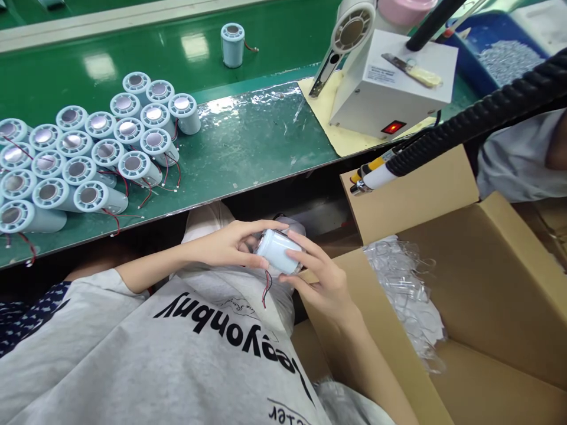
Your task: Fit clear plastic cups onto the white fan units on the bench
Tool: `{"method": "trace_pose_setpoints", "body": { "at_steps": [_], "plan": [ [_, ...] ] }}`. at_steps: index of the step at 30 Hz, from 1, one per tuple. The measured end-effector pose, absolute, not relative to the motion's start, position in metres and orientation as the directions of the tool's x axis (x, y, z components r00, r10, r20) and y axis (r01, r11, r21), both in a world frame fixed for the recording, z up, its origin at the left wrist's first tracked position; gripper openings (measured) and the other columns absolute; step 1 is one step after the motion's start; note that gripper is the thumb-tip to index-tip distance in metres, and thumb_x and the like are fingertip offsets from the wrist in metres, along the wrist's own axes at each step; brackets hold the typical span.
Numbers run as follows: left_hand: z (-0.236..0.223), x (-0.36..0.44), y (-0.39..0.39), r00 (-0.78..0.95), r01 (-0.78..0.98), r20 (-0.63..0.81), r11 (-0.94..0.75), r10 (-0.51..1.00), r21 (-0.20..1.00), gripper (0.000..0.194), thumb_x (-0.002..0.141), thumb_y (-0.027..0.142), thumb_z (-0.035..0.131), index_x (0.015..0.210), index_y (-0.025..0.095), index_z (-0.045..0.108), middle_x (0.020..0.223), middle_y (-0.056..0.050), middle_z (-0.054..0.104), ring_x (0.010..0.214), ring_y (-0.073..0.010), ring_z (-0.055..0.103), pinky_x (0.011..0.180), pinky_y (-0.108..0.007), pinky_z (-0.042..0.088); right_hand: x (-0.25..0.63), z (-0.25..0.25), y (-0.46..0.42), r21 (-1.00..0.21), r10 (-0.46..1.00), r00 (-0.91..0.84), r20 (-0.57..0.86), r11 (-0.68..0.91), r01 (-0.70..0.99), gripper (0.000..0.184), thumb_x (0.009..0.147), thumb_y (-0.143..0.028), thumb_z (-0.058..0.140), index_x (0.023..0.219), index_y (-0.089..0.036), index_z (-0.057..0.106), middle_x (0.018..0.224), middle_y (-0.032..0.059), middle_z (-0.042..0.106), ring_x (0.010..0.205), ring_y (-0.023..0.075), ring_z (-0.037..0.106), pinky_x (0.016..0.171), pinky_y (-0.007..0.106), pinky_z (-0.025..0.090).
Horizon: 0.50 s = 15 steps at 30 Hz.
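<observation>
Now | left hand [231,243], right hand [326,282] hold cylinder [278,250] | apart from bench edge [266,178]

Bright overhead light leaves 2 glare patches on the green belt [146,38] and shadow under the bench [257,139].

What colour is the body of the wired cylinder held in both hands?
Light blue; the wired cylinder shows in the head view, the only one.
</observation>
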<state>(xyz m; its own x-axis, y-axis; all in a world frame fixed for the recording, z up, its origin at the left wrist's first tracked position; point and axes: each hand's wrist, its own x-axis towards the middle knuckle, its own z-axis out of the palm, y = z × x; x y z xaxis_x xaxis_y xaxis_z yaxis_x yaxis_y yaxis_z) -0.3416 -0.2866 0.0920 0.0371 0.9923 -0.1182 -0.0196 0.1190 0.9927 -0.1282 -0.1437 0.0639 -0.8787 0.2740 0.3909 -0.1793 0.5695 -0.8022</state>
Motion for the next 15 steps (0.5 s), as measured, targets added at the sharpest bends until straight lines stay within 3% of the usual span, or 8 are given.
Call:
{"method": "trace_pose_setpoints", "body": {
  "at_steps": [3, 6, 11, 15],
  "plan": [
    [0.096, -0.344, -0.285, 0.069, 0.051, -0.047, 0.044, 0.997, 0.998, 0.075, 0.078, 0.029, 0.086, 0.147, 0.03, 0.058, 0.143, -0.012, 0.064, 0.122, -0.0269, 0.066, 0.092, -0.034, 0.058, -0.128, 0.067, -0.147, -0.97, 0.407, -0.899, 0.165, 0.234, -0.072, 0.05, 0.091, -0.048, 0.075, 0.138, -0.035, 0.064, 0.135, 0.0074, 0.071, 0.119, 0.0293, 0.071, 0.09, 0.042, 0.064],
    [0.099, -0.345, -0.285, 0.088, 0.013, -0.055, 0.054, 0.995, 0.998, 0.07, 0.08, 0.025, 0.083, 0.146, 0.031, 0.059, 0.152, -0.012, 0.057, 0.133, -0.0286, 0.061, 0.1, -0.037, 0.057, -0.126, 0.069, -0.148, -1.0, 0.434, -0.901, -0.02, -0.017, 0.015, 0.049, 0.086, -0.057, 0.076, 0.13, -0.035, 0.071, 0.117, 0.0052, 0.078, 0.096, 0.025, 0.076, 0.081, 0.038, 0.065],
    [0.089, -0.341, -0.286, 0.117, -0.152, -0.189, 0.205, 0.975, 0.967, 0.079, 0.08, 0.022, 0.081, 0.153, 0.028, 0.051, 0.14, -0.011, 0.067, 0.114, -0.0232, 0.071, 0.099, -0.037, 0.057, -0.125, 0.072, -0.145, -0.989, 0.444, -0.883, -0.149, -0.044, 0.145, 0.05, 0.078, -0.051, 0.086, 0.123, -0.032, 0.077, 0.118, 0.0059, 0.078, 0.093, 0.0258, 0.074, 0.078, 0.038, 0.064],
    [0.078, -0.332, -0.286, 0.129, -0.194, -0.282, 0.303, 0.951, 0.933, 0.085, 0.082, 0.028, 0.079, 0.158, 0.029, 0.042, 0.136, -0.01, 0.069, 0.106, -0.02, 0.071, 0.093, -0.033, 0.056, -0.131, 0.069, -0.154, -0.963, 0.406, -0.874, -0.267, -0.127, 0.236, 0.061, 0.078, -0.06, 0.082, 0.13, -0.029, 0.074, 0.104, 0.0059, 0.079, 0.086, 0.0247, 0.074, 0.073, 0.037, 0.063]
  ]
}}
